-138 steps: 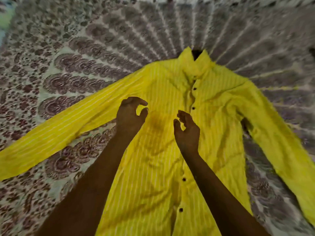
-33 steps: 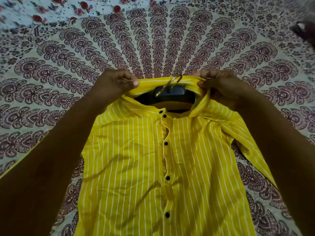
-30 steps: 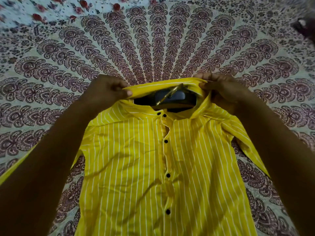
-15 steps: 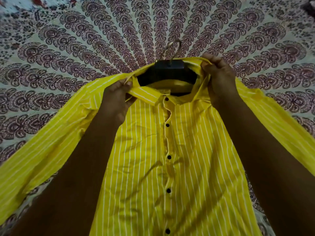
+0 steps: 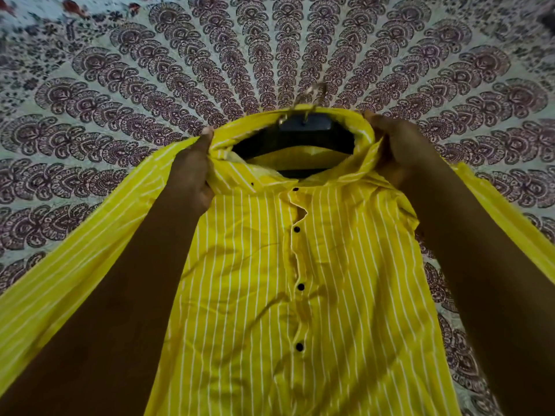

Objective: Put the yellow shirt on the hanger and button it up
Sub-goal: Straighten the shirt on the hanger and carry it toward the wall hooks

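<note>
Cream bedspread with maroon peacock-feather mandala print [image 5: 144, 85] fills the field, lying flat under everything. Yellow long-sleeved shirt with thin white stripes [image 5: 255, 295] lies front-up on it, sleeves spread out to either side, collar end away from the camera. Placket closed at three visible black buttons [image 5: 296, 229]; topmost collar button appears undone, with a small gap below it. Black plastic hanger with metal hook [image 5: 306, 124] sits inside the neck opening, hook emerging past the collar's back edge. Left hand [image 5: 192, 169] pinches the collar's left side, thumb pointing up. Right hand [image 5: 396, 145] grips the collar's right side, fingers curled round the fabric.
</note>
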